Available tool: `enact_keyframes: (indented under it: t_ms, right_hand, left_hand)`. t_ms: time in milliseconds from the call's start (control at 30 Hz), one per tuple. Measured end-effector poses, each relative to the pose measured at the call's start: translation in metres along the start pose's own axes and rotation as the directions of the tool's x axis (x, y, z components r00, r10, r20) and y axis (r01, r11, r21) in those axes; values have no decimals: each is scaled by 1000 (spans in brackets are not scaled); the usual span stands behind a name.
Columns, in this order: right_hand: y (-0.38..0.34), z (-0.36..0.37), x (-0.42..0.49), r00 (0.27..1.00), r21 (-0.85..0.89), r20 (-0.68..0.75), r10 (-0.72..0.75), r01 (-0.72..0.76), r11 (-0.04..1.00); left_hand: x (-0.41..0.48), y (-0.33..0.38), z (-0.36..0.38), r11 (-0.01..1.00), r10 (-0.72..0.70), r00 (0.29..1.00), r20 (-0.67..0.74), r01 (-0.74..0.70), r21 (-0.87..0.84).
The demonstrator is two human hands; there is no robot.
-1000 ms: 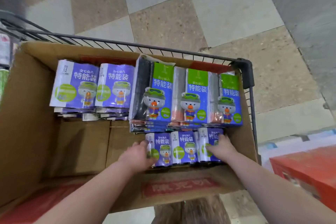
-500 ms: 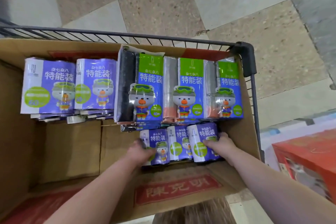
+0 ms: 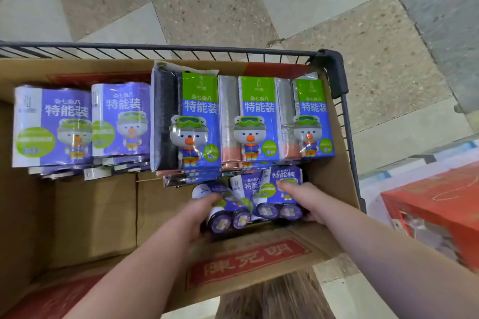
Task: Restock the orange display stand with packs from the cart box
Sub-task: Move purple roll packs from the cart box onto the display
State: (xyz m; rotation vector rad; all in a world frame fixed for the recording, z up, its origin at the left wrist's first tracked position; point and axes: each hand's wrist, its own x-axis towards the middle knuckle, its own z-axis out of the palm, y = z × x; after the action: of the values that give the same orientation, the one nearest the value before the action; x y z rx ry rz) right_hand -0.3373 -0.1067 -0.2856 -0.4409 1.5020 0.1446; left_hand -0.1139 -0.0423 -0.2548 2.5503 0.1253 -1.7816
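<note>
Both hands reach into the near right corner of the cart box (image 3: 103,215) and squeeze a row of small purple packs (image 3: 281,184) between them. The left hand (image 3: 198,217) has its fingers curled round the left end of the row. The right hand (image 3: 303,198) has its fingers clamped over the top of the right-hand pack.

The row already looks uneven: the left pack is tipped so that its round roll ends face up, while the others lie flatter. The middle pack seems to be held only by pressure from each side, and the film looks slick, so it may slide out and fall back into the box if the squeeze slackens during the lift.

The green-topped packs (image 3: 202,122) lie against the row on its far side within the box, and a hasty pull may drag their lower edges along. A stack of larger purple packs (image 3: 54,124) sits in the box's far left corner.

The wire cart (image 3: 181,48) rims the box. Its right rail, with the box's right wall, stands between the packs and the orange-red stand (image 3: 435,204) just right of the box, so the load has to rise clear first.
</note>
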Motion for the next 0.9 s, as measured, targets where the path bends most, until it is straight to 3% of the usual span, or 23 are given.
enact_keyframes:
  t_ms: [267, 467, 667, 900]
  right_hand:
    - [-9, -11, -36, 999, -23, 21, -39, 39, 999]
    - [-4, -10, -87, 983, 56, -64, -171, 175, 983]
    - [28, -11, -152, 918, 130, -192, -348, 375, 918]
    - [85, 9, -241, 749, 126, -392, -534, 619, 775]
  left_hand:
    - [-40, 12, -15, 997, 68, 987, 147, -72, 18]
    - [-74, 0, -19, 943, 330, 919, 217, -331, -33]
    - [-123, -18, -34, 789, 608, 747, 269, -607, -96]
    - [-175, -39, -53, 571, 797, 513, 317, -812, -123]
